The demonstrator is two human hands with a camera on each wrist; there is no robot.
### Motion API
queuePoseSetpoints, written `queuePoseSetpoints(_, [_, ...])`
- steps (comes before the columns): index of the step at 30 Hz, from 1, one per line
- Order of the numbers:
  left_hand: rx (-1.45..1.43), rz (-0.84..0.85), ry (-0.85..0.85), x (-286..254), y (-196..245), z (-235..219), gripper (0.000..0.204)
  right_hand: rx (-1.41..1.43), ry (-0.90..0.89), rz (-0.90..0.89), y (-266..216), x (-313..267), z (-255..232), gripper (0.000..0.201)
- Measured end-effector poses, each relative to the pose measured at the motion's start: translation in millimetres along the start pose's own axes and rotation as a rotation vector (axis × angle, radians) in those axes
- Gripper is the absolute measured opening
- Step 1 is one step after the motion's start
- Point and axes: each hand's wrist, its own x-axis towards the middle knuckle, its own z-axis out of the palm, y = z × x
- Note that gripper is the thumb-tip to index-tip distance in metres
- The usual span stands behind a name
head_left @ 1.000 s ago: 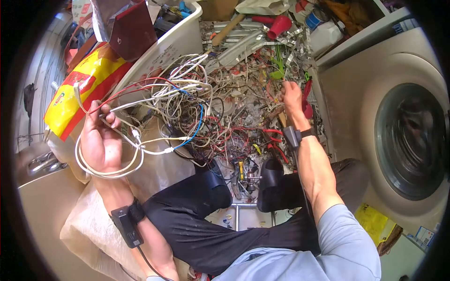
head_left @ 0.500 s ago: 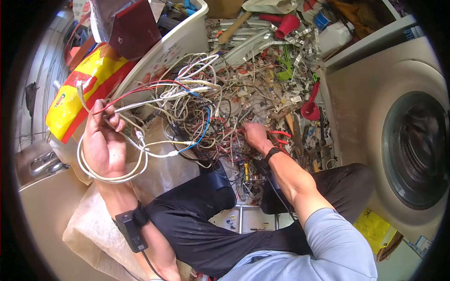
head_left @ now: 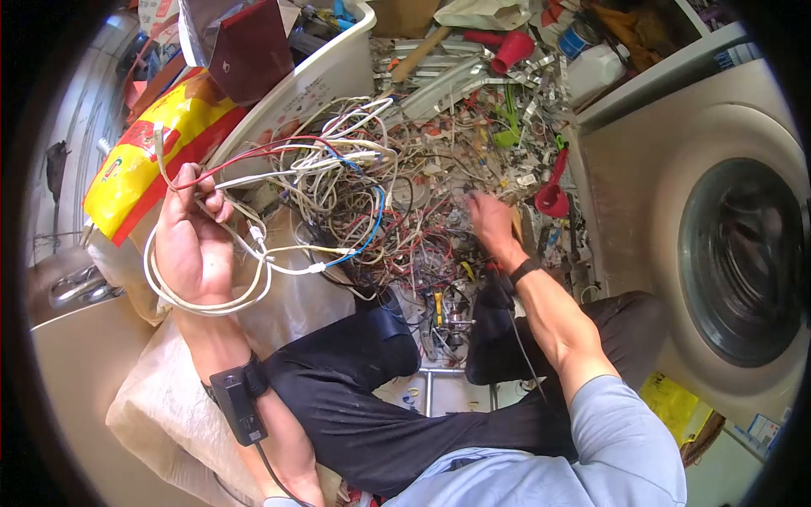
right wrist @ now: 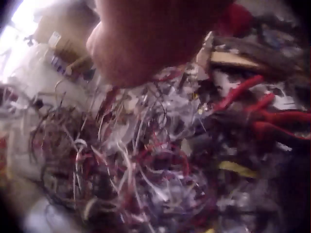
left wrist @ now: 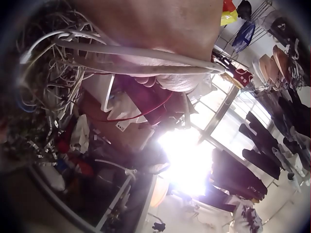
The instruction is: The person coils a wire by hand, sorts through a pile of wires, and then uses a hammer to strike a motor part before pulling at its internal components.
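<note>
My left hand (head_left: 196, 245) grips a bundle of white cables (head_left: 241, 179) and a red wire (head_left: 262, 152) between curled fingers and palm. White loops from the bundle hang around that wrist. From the hand the cables run right to a big tangle of mixed wires (head_left: 334, 190), where a blue wire (head_left: 372, 228) stands out. My right hand (head_left: 492, 226) hovers over the scrap at the tangle's right side, fingers pointing left; its fingertips are blurred, and I cannot tell whether they pinch anything. Below it, the right wrist view shows red-handled pliers (right wrist: 265, 116).
A white tub (head_left: 329, 72) full of odds and ends stands at the back left, beside a yellow-red bag (head_left: 152, 144). On the right is a washing machine (head_left: 642, 194). A red funnel-shaped piece (head_left: 551, 198) and green plastic (head_left: 508, 127) lie among metal scraps.
My right hand came from the far right of the pile down to the wire tangle, then drew back a little up and right. The left hand keeps its cables, nearly still.
</note>
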Motion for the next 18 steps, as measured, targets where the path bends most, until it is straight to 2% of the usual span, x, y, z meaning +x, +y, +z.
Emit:
queuePoseSetpoints(2, [0.010, 0.003, 0.005, -2.0, 0.2, 3.7, 0.020, 0.070, -0.096, -0.217, -0.2, -24.2, 21.7, 0.014])
queuePoseSetpoints(4, [0.028, 0.010, 0.007, -2.8, -0.8, 6.3, 0.019, 0.024, -0.245, -0.249, -10.3, -37.9, 42.6, 0.012])
queuePoseSetpoints(8, [0.039, -0.002, 0.006, -1.8, -1.8, 5.5, 0.019, 0.041, -0.281, -0.111, -29.1, -43.1, 69.3, 0.013])
queuePoseSetpoints(10, [0.035, -0.003, -0.002, -1.6, -2.5, 4.3, 0.020, -0.123, -0.439, -0.080, -24.3, -40.4, 84.6, 0.014])
queuePoseSetpoints(14, [0.039, 0.001, 0.002, -0.3, -2.2, 5.3, 0.020, -0.060, -0.454, -0.152, -18.4, -25.1, 74.7, 0.016])
queuePoseSetpoints(15, [0.044, 0.002, -0.003, -0.8, -2.7, 7.3, 0.019, -0.010, -0.386, -0.146, -15.8, -21.5, 70.2, 0.017])
queuePoseSetpoints(18, [0.048, 0.002, -0.014, -1.7, -5.3, 8.6, 0.019, -0.009, -0.384, -0.145, -9.4, -15.8, 53.5, 0.019])
